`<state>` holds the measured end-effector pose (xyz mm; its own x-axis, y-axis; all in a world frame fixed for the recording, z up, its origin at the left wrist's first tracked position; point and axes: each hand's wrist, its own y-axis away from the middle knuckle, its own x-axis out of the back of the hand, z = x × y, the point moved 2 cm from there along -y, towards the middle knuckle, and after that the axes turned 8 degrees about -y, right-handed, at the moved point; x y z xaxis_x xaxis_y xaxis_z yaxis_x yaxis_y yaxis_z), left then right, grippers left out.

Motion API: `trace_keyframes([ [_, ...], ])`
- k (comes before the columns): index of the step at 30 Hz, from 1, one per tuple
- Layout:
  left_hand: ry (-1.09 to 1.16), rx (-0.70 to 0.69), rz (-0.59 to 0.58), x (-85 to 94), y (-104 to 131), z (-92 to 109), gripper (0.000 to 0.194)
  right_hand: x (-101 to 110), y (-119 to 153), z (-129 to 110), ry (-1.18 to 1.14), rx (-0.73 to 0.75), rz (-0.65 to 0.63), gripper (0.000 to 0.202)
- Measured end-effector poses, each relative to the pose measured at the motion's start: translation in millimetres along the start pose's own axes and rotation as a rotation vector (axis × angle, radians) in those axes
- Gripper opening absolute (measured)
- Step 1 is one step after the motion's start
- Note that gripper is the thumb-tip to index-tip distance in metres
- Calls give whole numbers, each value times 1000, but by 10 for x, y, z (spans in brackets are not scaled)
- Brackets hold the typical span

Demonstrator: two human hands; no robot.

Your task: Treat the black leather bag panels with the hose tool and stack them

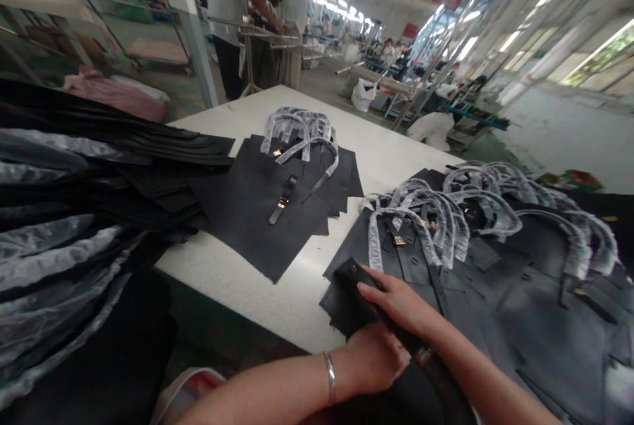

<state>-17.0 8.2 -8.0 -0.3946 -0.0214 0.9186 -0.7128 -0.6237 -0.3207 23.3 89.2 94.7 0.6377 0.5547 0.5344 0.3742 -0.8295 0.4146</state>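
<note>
My right hand (396,299) is closed around a black strap (364,280), its thumb and fingers pressed on the strap near its squared end. Just below, my left hand (379,356), with a silver bangle at the wrist, is curled by the same strap; its fingers are mostly hidden. Black panels with plastic-wrapped handles (421,214) and gold buckles lie beneath and beyond my hands. Further left on the pale table, a fanned stack of black panels (257,220) bears a short buckled strap (283,200) and more wrapped handles (302,131).
A large pile of black pieces (163,181) with wrapped handles fills the left side. The pale table (238,293) shows between the stacks. A metal post (193,35) and a standing person (225,22) are beyond its far edge.
</note>
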Motion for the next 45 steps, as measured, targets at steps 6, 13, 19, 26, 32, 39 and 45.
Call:
trace_keyframes([
  [6,362,193,222,236,260,-386,20,205,124,132,-361,-70,140,74],
  [13,408,379,134,629,449,-1445,18,107,586,516,-434,-106,55,72],
  [19,261,151,-107,585,250,-1631,8,-88,589,728,-316,-78,116,76],
  [26,334,229,-29,558,267,-1691,16,-95,558,823,-223,-91,179,81],
  [32,427,764,434,706,554,-1580,30,-94,564,806,-186,-79,162,76],
  [39,183,164,117,432,738,-683,18,-58,572,582,-208,-85,-1,73],
  [45,-46,137,45,304,734,-628,14,-18,348,183,-48,-116,-99,64],
])
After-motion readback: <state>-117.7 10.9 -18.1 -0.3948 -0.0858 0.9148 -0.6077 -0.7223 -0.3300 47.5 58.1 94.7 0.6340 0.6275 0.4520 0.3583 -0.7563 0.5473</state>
